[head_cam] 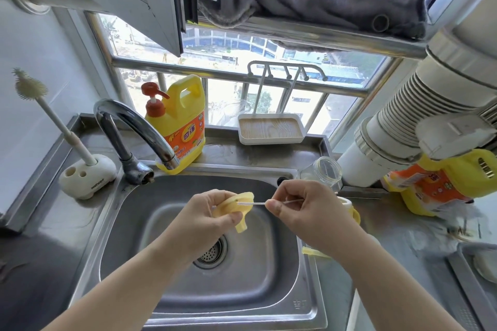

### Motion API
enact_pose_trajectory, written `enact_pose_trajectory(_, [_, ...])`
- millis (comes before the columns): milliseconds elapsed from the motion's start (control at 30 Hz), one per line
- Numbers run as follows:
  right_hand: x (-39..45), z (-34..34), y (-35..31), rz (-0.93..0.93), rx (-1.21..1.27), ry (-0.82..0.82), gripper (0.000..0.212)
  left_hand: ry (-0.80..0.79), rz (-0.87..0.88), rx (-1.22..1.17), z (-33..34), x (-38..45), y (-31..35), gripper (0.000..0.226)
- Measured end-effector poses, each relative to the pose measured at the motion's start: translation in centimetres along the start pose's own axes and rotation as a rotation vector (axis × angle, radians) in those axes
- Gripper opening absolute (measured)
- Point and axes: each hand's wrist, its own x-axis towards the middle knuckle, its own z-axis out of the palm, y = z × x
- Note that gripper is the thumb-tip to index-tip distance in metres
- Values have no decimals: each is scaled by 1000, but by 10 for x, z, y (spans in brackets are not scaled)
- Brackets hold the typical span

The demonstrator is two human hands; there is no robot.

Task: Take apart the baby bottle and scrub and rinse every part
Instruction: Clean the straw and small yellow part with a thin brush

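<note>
The left hand (pixel 212 212) grips a yellow bottle teat (pixel 240 209) over the sink (pixel 188 290). The right hand (pixel 301 207) pinches a thin brush (pixel 255 204) whose tip enters the teat. The clear glass bottle (pixel 321 173) lies on the counter (pixel 403 236) just behind the right hand, near the sink's rim.

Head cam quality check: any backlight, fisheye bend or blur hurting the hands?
Head view: window blown out by daylight, backlighting the scene; strong fisheye bends the pipe and sink edges; left hand, nipple, thin brush and right hand stay evenly lit and fairly sharp.
</note>
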Motion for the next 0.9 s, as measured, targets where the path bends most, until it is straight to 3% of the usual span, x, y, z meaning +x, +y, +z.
enact_pose_trajectory(100, [2,4,-5,-1,-69,24,30,73,119,161,1,-2,3,14])
enact_pose_trajectory(233, [1,2,-13,16,-102,55,34,117,236,341,1,-5,4,28])
enact_pose_trajectory(367, [0,1,-16,41,-128,71,33,150,250,398,3,-5,1,17])
enact_pose_trajectory(533, [2,9,-15,48,-157,90,32,220,243,449,4,-5,0,20])
enact_pose_trajectory(700, [1,26,-12,99,-11,97,26,289,160,266,5,-3,-2,25])
enact_pose_trajectory(900, [3,34,-6,144,172,54,24,244,69,-22,4,1,-2,17])
